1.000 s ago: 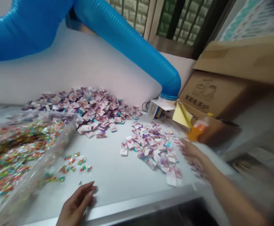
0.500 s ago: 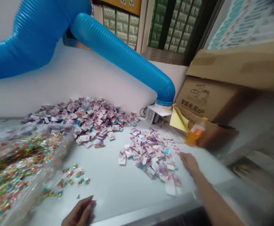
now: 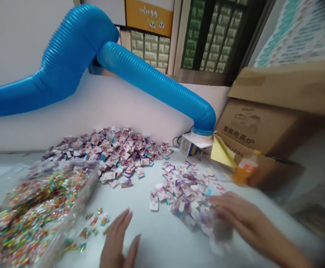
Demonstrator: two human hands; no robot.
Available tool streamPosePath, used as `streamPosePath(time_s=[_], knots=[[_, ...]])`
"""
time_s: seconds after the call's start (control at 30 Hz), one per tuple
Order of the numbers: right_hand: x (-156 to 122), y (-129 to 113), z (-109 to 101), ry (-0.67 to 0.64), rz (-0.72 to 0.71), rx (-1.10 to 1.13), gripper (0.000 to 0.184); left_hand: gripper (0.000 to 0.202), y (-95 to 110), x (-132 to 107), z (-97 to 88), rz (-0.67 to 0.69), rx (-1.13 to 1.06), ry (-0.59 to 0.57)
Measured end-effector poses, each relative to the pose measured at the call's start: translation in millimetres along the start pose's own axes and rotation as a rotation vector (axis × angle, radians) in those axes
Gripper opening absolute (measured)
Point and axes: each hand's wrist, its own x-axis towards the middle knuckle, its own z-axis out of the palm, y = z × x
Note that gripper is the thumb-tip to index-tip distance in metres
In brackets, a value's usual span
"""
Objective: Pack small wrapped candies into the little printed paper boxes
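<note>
the right hand (image 3: 243, 219) lies over the near edge of a loose spread of small printed sachets (image 3: 181, 190), its fingers (image 3: 223, 203) bent and resting on them. a blurred clump of sachets (image 3: 219, 234) sits right under those fingers, and the blur hides whether they are clenched around it or only pressing on it, so i cannot tell. the left hand (image 3: 117, 238) is at the bottom of the view above the white worktop (image 3: 148, 227), with its fingers spread wide, released and holding nothing. it is just beside a small scatter of loose wrapped sweets (image 3: 94, 223).

those sweets lie next to a see-through plastic bag (image 3: 86, 178) slumped at the left side of the worktop, full of many-coloured sweets (image 3: 31, 216). behind the spread of sachets and apart from it is a bigger heap of pink, purple and white sachets (image 3: 109, 152), piled against the wall.

a thick blue ribbed hose (image 3: 148, 78) runs along the wall and ends above a small box (image 3: 188, 146) at the back of the worktop. to the right are a curled yellow sheet (image 3: 222, 152), an orange drink bottle (image 3: 246, 171) and a cardboard box (image 3: 251, 126)
</note>
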Motion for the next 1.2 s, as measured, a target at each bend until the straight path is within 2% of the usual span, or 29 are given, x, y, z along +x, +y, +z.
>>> streamPosePath(time_s=[0.07,0.13,0.17,0.23,0.3,0.37,0.43,0.53,0.6,0.67,0.73,0.8,0.9,1.0,1.1,1.17,1.2], knots=[[15.6,-41.3,16.7,-0.046,-0.097,0.172,0.026,0.053,27.8,24.7,1.5,0.287,0.080,-0.008],[26.5,-70.1,35.4,-0.064,-0.163,0.328,0.026,0.037,47.3,38.7,3.6,0.431,-0.004,-0.110],[29.8,-79.6,44.0,-0.063,-0.178,0.392,0.026,0.029,52.9,41.2,4.1,0.396,-0.091,-0.183],[31.8,-90.0,59.2,-0.065,-0.171,0.493,0.027,0.021,57.8,39.4,3.2,0.163,-0.292,-0.338],[28.8,-92.9,73.8,-0.040,-0.112,0.525,0.029,0.026,58.5,32.5,1.4,-0.116,-0.494,-0.476],[23.6,-93.3,89.2,-0.020,-0.038,0.504,0.033,0.033,58.6,24.2,0.9,-0.270,-0.675,-0.566],[19.4,-94.8,104.4,-0.047,0.026,0.507,0.035,0.036,58.1,16.3,3.4,-0.378,-0.782,-0.600],[18.5,-99.7,120.9,-0.131,0.212,0.628,0.018,0.036,53.1,5.0,10.2,-0.645,-0.873,-0.577],[20.6,-102.4,126.2,-0.137,0.365,0.709,0.009,0.037,47.4,-1.9,13.3,-0.782,-0.969,-0.533],[22.8,-104.1,128.6,-0.136,0.463,0.770,0.007,0.039,41.8,-7.4,13.8,-0.799,-1.017,-0.527],[24.4,-105.1,129.4,-0.158,0.499,0.824,0.009,0.041,38.0,-10.9,12.0,-0.748,-0.974,-0.589],[25.8,-106.2,129.2,-0.190,0.468,0.846,0.009,0.044,36.3,-12.2,9.5,-0.705,-0.900,-0.646],[29.0,-107.8,125.8,-0.173,0.385,0.800,0.010,0.047,33.6,-12.6,7.8,-0.688,-0.839,-0.656],[31.4,-109.9,120.6,-0.157,0.347,0.746,0.015,0.054,27.1,-15.4,10.5,-0.748,-0.809,-0.683],[28.3,-113.6,123.2,-0.307,0.274,0.765,0.018,0.054,21.8,-19.2,13.6,-0.851,-0.829,-0.644],[23.9,-116.1,131.9,-0.376,0.298,0.747,0.015,0.047,22.2,-19.3,12.4,-0.882,-0.895,-0.642],[21.7,-116.9,137.5,-0.364,0.337,0.717,0.013,0.042,23.5,-18.5,10.5,-0.871,-0.924,-0.647]])
